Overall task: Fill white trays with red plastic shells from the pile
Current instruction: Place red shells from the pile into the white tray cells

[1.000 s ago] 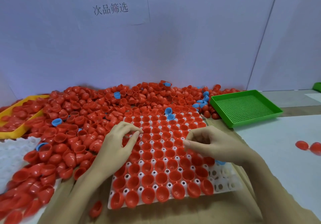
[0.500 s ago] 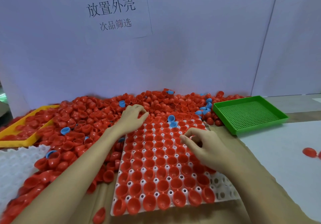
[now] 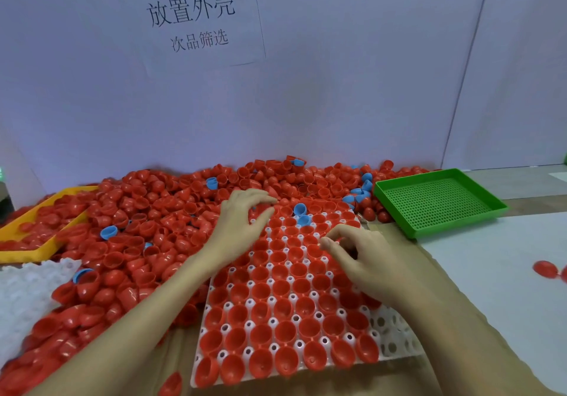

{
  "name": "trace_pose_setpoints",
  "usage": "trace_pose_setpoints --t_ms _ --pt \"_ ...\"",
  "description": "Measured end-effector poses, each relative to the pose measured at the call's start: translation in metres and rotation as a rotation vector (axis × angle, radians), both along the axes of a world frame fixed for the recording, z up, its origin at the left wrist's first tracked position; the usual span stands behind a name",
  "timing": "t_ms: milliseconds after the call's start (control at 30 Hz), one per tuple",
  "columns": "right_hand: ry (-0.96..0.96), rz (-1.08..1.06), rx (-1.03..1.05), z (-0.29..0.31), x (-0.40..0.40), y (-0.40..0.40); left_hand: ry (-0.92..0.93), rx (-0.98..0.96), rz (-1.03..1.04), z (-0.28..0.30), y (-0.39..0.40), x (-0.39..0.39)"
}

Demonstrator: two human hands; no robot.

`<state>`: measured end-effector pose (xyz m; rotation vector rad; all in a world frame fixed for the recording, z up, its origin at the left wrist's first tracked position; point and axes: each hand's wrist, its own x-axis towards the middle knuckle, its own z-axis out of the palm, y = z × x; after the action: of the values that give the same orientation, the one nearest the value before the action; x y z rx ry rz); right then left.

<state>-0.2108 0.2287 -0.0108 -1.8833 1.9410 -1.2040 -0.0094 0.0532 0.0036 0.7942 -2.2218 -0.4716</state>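
On the table from the head view, white tray (image 3: 395,339) nearly full of red shells, red pile (image 3: 147,211) behind and left, green tray (image 3: 435,202) right, yellow tray (image 3: 46,242) left, left hand (image 3: 242,220) now reached farther out to the pile edge, fingers curled, can't tell if holding anything, right hand (image 3: 362,260) pinching over the tray, shell hidden.

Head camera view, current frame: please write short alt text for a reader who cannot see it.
Two bare hands work over a white tray almost filled with red shells: the left hand reaches to its far edge by the big pile of red shells, the right hand hovers curled over its middle. An empty green tray sits to the right.
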Motion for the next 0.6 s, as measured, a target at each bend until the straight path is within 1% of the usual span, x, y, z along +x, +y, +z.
trace_pose_setpoints --t_ms 67,167,233,300,433,600 --pt "-0.041 -0.018 -0.027 0.000 0.000 -0.001 0.070 0.035 -0.108 -0.003 0.031 0.009" --pt "-0.231 0.061 -0.029 0.001 0.005 -0.002 0.157 0.113 -0.263 -0.006 0.069 0.024" --pt "-0.344 0.129 0.016 0.004 0.009 -0.001 0.183 0.140 -0.305 -0.007 0.083 0.031" --pt "-0.417 0.220 0.088 0.008 0.013 0.001 0.186 0.162 -0.338 -0.008 0.089 0.036" --pt "-0.465 0.342 0.135 0.013 0.021 0.005 0.203 0.190 -0.372 -0.009 0.093 0.043" --pt "-0.422 0.296 0.113 0.011 0.024 0.004 0.294 0.248 -0.303 -0.015 0.092 0.049"
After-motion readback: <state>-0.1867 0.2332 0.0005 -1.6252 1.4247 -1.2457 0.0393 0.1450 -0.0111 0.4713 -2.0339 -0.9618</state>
